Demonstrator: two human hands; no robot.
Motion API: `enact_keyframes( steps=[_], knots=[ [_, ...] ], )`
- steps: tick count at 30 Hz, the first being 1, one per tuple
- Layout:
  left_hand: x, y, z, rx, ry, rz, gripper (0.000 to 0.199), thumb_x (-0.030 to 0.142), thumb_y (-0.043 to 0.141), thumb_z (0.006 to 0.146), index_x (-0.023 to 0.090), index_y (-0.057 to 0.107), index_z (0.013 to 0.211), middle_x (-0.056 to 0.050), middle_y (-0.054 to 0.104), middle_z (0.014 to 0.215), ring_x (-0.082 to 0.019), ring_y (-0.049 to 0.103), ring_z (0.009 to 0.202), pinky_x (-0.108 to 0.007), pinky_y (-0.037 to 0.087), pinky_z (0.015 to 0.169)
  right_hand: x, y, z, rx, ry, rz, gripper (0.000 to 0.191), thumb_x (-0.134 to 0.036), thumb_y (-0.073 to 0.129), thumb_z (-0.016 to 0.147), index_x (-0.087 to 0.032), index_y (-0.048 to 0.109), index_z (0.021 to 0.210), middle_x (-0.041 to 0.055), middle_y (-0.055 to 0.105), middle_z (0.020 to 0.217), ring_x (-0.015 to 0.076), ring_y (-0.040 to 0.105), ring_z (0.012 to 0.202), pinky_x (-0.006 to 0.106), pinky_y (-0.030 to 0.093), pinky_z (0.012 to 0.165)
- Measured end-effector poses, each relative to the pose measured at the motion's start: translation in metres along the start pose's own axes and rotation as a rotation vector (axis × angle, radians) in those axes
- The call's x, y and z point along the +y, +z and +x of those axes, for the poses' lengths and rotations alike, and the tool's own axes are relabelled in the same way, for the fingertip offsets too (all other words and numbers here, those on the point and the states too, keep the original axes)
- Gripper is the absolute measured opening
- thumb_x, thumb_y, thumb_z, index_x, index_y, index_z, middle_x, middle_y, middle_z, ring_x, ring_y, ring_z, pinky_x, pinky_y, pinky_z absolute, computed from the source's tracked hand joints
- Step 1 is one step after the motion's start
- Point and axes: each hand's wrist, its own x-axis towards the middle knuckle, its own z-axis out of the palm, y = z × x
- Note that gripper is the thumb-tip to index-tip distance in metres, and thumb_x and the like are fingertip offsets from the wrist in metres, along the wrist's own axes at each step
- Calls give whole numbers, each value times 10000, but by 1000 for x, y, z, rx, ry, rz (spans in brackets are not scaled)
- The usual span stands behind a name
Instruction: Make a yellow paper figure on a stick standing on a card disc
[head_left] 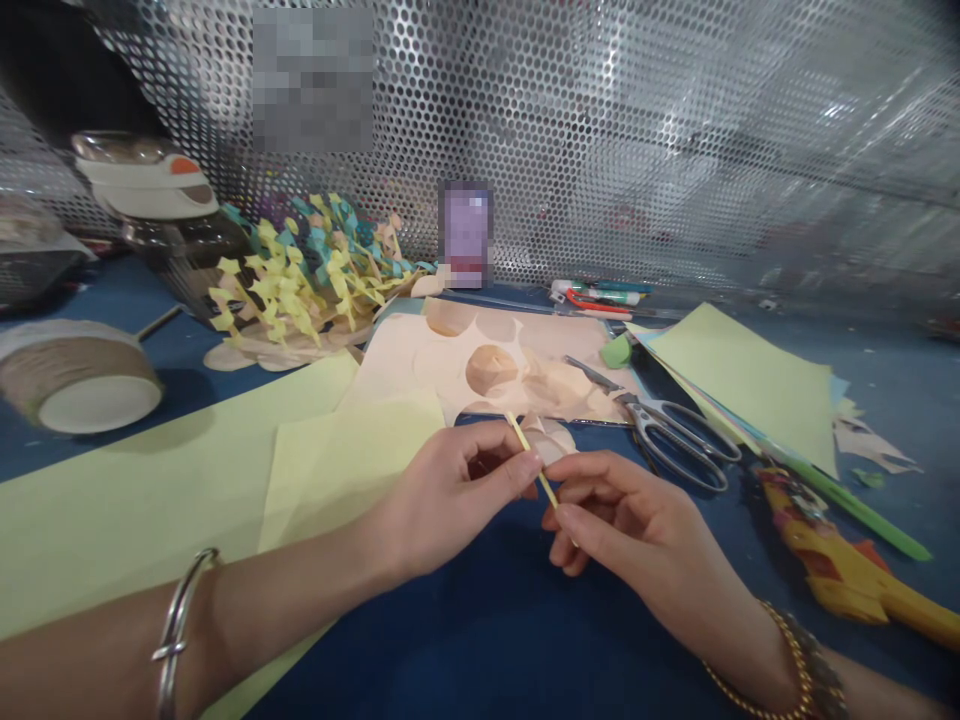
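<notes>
Both of my hands are closed on a thin, pale yellow rolled-paper stick, which slants from upper left to lower right between them. My left hand pinches its upper part between thumb and fingers. Lower down, the thumb and fingers of my right hand grip the other end. Just behind the fingertips lies a small pile of pale pink paper pieces, partly hidden. Beyond it is a pale pink sheet with round holes cut out. Silver-handled scissors rest partly on that sheet, right of centre.
Yellow-green sheets spread at left, near a twine roll. Yellow and teal paper sprigs and a dark jar stand behind. At right are stacked papers, a green tool and a yellow glue gun.
</notes>
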Motion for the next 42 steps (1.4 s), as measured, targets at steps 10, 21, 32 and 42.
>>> enact_keyframes(
  steps=[10,21,32,42],
  knots=[
    [-1,0,1,15,-19,47,311,369,496,890,147,587,692,16,579,669,-109,529,644,-219,393,579,1,1,1,2,-21,15,181,-114,601,818,-223,612,962,-39,676,736,61,655,589,129,551,543],
    [-2,1,2,137,-61,-113,131,301,580,833,172,594,815,23,614,709,-112,568,670,-226,437,639,6,-8,8,116,1,123,93,-242,652,835,-213,624,918,-23,686,730,71,641,588,152,542,544],
    [-7,3,3,193,-81,48,130,316,629,792,190,660,805,7,657,753,-124,585,679,-229,441,627,7,-13,14,203,-90,194,114,-262,685,817,-214,656,917,-25,683,729,81,646,664,163,556,611],
    [-3,0,7,494,-8,-83,177,359,568,856,191,618,878,18,677,717,-104,613,640,-211,506,625,5,-27,13,296,-229,-14,209,-263,595,868,-263,607,1077,-9,681,879,116,653,761,214,568,650]
  ],
)
